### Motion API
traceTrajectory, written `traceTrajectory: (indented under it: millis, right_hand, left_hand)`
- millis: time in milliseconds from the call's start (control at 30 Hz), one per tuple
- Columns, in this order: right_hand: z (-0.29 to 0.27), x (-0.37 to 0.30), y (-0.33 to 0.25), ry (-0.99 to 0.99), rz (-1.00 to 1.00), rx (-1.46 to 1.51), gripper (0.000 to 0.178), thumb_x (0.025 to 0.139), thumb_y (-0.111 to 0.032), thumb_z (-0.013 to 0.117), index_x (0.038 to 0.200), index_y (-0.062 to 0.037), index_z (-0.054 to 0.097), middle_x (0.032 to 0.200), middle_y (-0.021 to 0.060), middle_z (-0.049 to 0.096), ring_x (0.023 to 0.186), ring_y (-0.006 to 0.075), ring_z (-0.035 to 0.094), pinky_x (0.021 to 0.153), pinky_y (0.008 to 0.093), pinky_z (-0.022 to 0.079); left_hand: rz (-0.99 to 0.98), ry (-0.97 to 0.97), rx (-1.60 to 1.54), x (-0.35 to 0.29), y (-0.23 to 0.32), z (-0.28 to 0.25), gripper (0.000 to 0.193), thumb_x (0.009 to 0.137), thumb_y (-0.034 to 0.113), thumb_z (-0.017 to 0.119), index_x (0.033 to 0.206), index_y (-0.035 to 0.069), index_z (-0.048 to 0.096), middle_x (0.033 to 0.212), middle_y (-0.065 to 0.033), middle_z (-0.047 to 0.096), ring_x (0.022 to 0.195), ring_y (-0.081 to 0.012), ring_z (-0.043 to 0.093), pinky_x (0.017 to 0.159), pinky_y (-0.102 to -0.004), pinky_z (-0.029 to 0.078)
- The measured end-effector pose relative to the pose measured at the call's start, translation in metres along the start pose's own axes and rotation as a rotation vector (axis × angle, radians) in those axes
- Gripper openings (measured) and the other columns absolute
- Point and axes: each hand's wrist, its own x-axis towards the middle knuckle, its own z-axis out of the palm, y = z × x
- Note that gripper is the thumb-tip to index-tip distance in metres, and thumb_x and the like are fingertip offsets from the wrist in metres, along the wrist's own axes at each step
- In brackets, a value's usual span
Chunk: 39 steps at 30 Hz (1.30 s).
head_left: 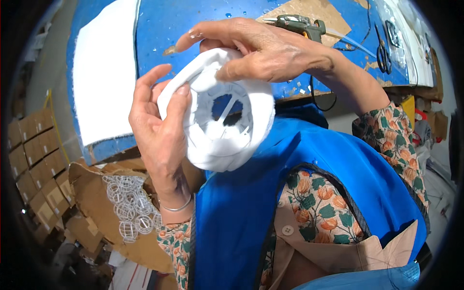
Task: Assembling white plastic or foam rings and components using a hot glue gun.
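Between my hands is a round white cloth cover over a ribbed frame (263, 121), its open end turned up toward me. Inside its opening, pale ribs and a crossbar show. On the left side, my left hand (157, 123) grips the rim, thumb on the folded cloth and fingers behind. From the upper right my right hand (273, 53) reaches across; its thumb presses the cloth at the top of the rim. The right index finger stretches out past the rim, while its other fingers are partly hidden behind the cloth.
On the blue table (159, 29) lies a thick white sheet (106, 72) at left. A glue gun (302, 26) rests on a cardboard piece (336, 17); black scissors (383, 55) lie farther right. Below left, an open carton (89, 186) holds several white ball-shaped frames (137, 208). Cardboard boxes (36, 154) are stacked beyond.
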Motion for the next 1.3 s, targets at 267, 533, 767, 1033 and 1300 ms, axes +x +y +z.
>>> traceTrajectory:
  millis: [267,533,767,1033,1300]
  right_hand:
    - [0.011,0.000,-0.009,0.065,-0.073,-0.046,0.050,0.069,-0.018,0.060,0.110,0.0085,0.054,0.090,0.0223,0.059,0.083,0.0323,0.060,0.071,0.0375,0.047]
    - [0.025,-0.016,-0.011,0.091,-0.175,-0.109,0.038,0.068,0.000,0.054,0.104,0.0100,0.051,0.066,0.0209,0.057,0.065,0.0345,0.060,0.058,0.0418,0.046]
    - [0.036,-0.027,-0.008,0.165,-0.482,-0.161,0.050,0.062,0.004,0.059,0.110,0.0108,0.047,0.070,0.0243,0.058,0.070,0.0373,0.061,0.062,0.0397,0.049]
    - [0.011,-0.050,-0.013,0.206,0.069,0.565,0.065,0.073,-0.007,0.059,0.133,0.0042,0.037,0.077,0.0006,0.050,0.073,0.0073,0.048,0.068,0.0186,0.037]
    - [-0.023,-0.117,0.049,0.416,0.004,0.874,0.068,0.069,-0.004,0.060,0.132,0.0036,0.038,0.111,0.0102,0.057,0.102,0.0184,0.056,0.090,0.0279,0.043]
  left_hand:
    - [-0.048,0.199,0.061,-0.037,0.006,0.008,0.038,0.085,0.004,0.060,0.119,-0.005,0.046,0.091,-0.0107,0.062,0.085,-0.0117,0.059,0.075,-0.0222,0.047]
    - [-0.078,0.086,0.126,-0.049,0.011,0.007,0.028,0.088,0.002,0.056,0.113,-0.007,0.052,0.095,-0.0099,0.062,0.083,-0.0090,0.058,0.073,-0.0194,0.046]
    - [-0.071,-0.109,0.098,-0.054,0.018,0.006,0.027,0.088,0.004,0.057,0.114,-0.004,0.050,0.091,-0.0076,0.063,0.083,-0.0079,0.057,0.071,-0.0188,0.044]
    - [0.407,0.069,0.194,-0.038,-0.004,-0.005,0.075,0.080,0.052,0.063,0.130,0.001,0.039,0.119,-0.0141,0.052,0.096,-0.0151,0.053,0.075,-0.0244,0.043]
    - [0.775,-0.347,0.614,0.000,-0.038,0.041,0.110,0.051,0.051,0.081,0.136,-0.001,0.032,0.134,-0.0239,0.037,0.123,-0.0390,0.038,0.099,-0.0492,0.029]
